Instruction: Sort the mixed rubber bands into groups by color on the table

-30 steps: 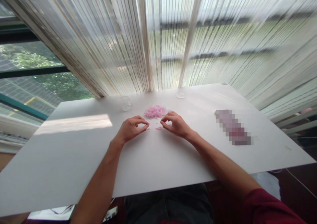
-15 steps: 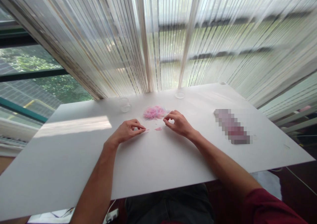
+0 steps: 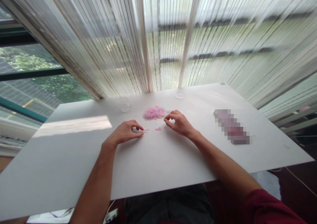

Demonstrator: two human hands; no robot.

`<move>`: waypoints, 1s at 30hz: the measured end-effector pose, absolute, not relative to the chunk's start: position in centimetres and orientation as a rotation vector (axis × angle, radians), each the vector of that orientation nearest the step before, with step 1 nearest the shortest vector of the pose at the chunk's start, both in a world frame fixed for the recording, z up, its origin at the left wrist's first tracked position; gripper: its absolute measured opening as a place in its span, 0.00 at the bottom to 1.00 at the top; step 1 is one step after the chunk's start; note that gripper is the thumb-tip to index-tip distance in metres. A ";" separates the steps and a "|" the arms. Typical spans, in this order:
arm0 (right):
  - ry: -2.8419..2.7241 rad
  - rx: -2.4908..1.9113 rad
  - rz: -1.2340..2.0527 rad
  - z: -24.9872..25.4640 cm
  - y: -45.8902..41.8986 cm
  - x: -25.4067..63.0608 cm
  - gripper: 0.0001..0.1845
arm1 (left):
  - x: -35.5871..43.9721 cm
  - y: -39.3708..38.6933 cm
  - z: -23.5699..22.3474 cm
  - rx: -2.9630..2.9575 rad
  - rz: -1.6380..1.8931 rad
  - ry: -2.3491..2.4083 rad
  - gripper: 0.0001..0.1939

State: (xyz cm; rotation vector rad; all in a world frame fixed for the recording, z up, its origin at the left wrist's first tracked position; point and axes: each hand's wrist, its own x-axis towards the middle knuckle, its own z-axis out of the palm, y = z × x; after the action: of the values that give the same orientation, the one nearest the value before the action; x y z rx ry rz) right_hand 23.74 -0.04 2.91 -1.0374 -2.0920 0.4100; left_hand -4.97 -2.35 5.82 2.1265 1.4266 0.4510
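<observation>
Some pink strips lay on desk by L hand, tips apart; R hand tips together nr pile. Step prob. separating strips; next move called for light pinch.

The white bench carries a pile of pink shreds, some loose pink bits, a clear jar, a clear round lid and something pixelated.

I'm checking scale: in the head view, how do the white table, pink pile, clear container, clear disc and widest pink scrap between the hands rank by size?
Largest first, as they look:
1. White table
2. Pink pile
3. Clear container
4. Clear disc
5. Pink scrap
</observation>
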 end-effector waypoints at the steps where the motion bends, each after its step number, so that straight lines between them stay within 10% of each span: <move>1: -2.089 -1.039 0.409 2.9 0.0 23.8 0.06 | -4.7 -2.4 5.8 2.137 0.451 1.436 0.13; 30: -2.106 -1.337 0.488 2.3 3.4 29.8 0.08 | -3.2 -2.5 5.0 2.237 0.505 1.444 0.13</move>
State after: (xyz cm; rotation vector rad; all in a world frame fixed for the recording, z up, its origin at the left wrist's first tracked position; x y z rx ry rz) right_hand 29.83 3.38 2.33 -1.3365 -2.1056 0.4878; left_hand -3.22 -2.47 4.97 2.2371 1.4443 0.5052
